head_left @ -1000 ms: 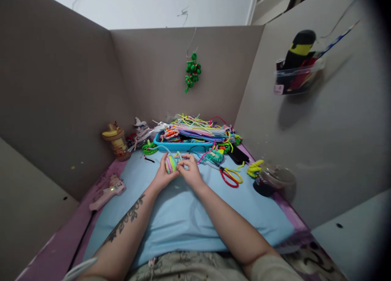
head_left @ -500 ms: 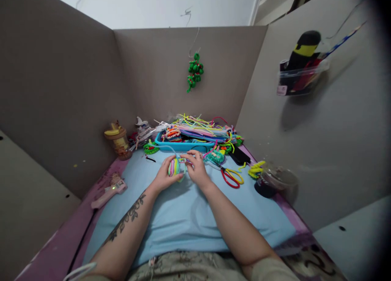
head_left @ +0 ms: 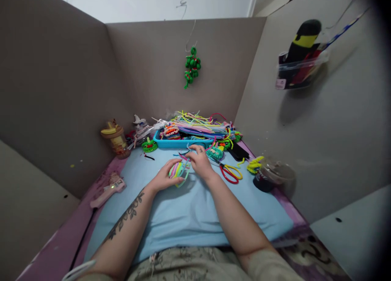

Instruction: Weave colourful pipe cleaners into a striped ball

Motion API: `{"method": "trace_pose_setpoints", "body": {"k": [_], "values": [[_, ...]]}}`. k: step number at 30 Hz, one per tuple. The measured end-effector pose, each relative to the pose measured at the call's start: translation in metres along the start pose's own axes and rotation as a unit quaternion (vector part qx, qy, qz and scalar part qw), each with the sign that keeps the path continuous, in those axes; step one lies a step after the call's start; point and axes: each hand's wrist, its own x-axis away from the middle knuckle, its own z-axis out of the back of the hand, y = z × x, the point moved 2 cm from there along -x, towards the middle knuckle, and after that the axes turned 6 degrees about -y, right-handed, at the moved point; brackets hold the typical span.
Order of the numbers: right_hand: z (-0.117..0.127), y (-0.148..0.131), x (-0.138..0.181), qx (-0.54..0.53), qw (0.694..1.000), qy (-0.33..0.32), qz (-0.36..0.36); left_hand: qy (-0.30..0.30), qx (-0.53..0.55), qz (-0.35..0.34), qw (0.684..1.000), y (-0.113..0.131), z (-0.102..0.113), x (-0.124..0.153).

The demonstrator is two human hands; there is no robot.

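My left hand (head_left: 161,178) is closed around a small striped piece of bent pipe cleaners (head_left: 175,170) in pink, yellow and green, held above the blue cloth. My right hand (head_left: 200,163) is just beside it, fingers pinching a light blue pipe cleaner (head_left: 186,165) that reaches the striped piece. A pale green loop hangs from the piece near my left thumb. Behind my right hand lies a turquoise fuzzy figure (head_left: 215,152). Scissors (head_left: 231,174) with red and yellow handles rest to the right.
A blue tray (head_left: 183,143) heaped with pipe cleaners (head_left: 198,128) stands at the back. On the left are a pink glue gun (head_left: 106,192) and a lidded cup (head_left: 117,141). To the right lie a black phone-like object (head_left: 238,152) and a dark container (head_left: 263,181). Grey panels enclose the table.
My right hand has moved slightly up and away from my left, pulling the light blue strand downward-to-upward straight between them. The striped piece has turned a little. The camera view has shifted slightly.
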Motion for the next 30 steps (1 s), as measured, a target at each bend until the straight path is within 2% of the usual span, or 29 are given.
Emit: {"method": "trace_pose_setpoints", "body": {"k": [5, 9, 13, 16, 20, 24, 30], "values": [[0.011, 0.025, -0.001, 0.01, 0.992, 0.114, -0.05, -0.01, -0.013, -0.004, 1.0, 0.004, 0.002, 0.001], [0.02, 0.025, 0.0, -0.011, 0.982, 0.173, -0.069, 0.007, -0.035, -0.014, 0.999, -0.001, 0.002, 0.0], [0.024, 0.003, 0.0, -0.161, 0.972, 0.169, -0.034, 0.054, -0.081, -0.01, 0.995, -0.008, 0.002, 0.0], [0.021, -0.011, 0.001, -0.253, 0.956, 0.145, -0.037, 0.072, -0.111, -0.005, 0.991, -0.011, 0.002, 0.0], [0.014, -0.015, 0.002, -0.315, 0.94, 0.103, -0.074, 0.079, -0.147, -0.008, 0.986, -0.011, 0.002, 0.002], [0.008, -0.014, 0.001, -0.375, 0.914, 0.091, -0.121, 0.077, -0.191, -0.025, 0.978, -0.009, 0.001, 0.001], [-0.005, -0.01, -0.002, -0.396, 0.888, 0.091, -0.215, 0.067, -0.306, -0.111, 0.943, -0.003, -0.004, -0.002]]}}
